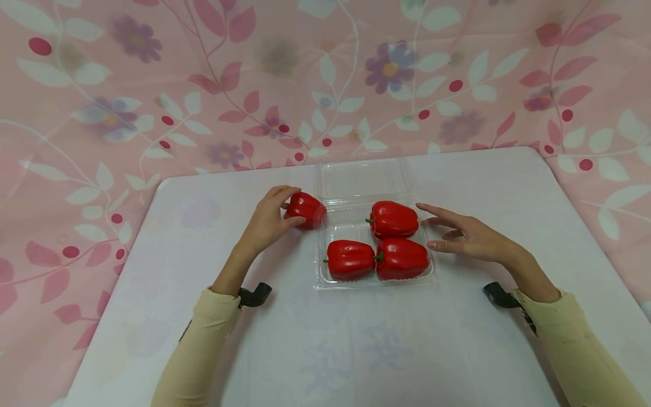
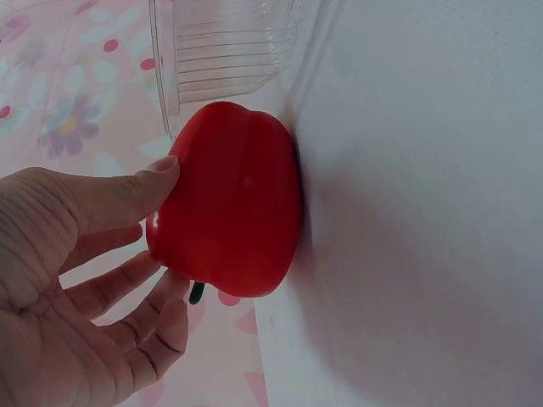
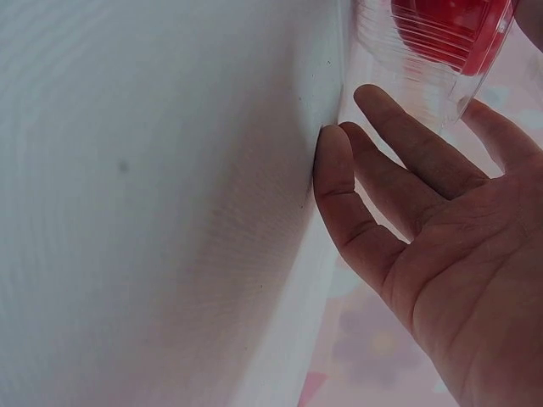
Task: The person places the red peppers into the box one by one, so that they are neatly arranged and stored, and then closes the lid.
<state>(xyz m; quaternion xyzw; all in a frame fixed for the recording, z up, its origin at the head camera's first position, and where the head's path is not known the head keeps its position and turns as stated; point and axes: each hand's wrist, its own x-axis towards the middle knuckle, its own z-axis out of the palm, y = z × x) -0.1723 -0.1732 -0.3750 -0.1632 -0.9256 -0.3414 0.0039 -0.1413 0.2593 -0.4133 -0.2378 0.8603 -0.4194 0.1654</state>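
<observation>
My left hand (image 1: pixel 271 219) grips a red bell pepper (image 1: pixel 305 210) between thumb and fingers, just left of a clear plastic clamshell container (image 1: pixel 351 224). In the left wrist view this bell pepper (image 2: pixel 233 203) is low at the white tabletop, its green stem toward the fingers. Three more red bell peppers lie in the container: one at the back right (image 1: pixel 394 219), one at the front right (image 1: pixel 403 259) and one at the front left (image 1: pixel 350 260). At the container's right side is my right hand (image 1: pixel 470 237), fingers loosely extended and holding nothing.
The container's clear lid (image 1: pixel 365 180) lies folded back behind its base. A white cloth with faint prints covers the table (image 1: pixel 285 345). Behind it hangs a pink floral curtain (image 1: pixel 325 73). Dark wrist-worn devices sit at the left wrist (image 1: pixel 256 295) and right wrist (image 1: pixel 500 295).
</observation>
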